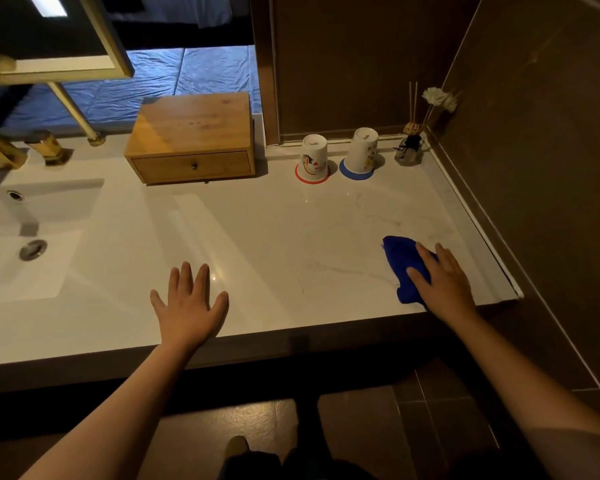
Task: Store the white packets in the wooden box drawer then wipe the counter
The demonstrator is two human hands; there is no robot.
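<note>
The wooden box (191,128) stands at the back of the white counter (274,237), its single drawer (192,166) closed. No white packets are visible. My right hand (442,282) presses flat on a blue cloth (400,259) near the counter's front right corner. My left hand (189,304) lies palm down on the counter near the front edge, fingers spread, holding nothing.
Two upturned paper cups (312,157) (361,150) sit on red and blue coasters behind the cloth. A reed diffuser (409,148) stands in the back right corner. A sink (32,237) with a gold faucet (0,147) is at left. Dark walls close the right side.
</note>
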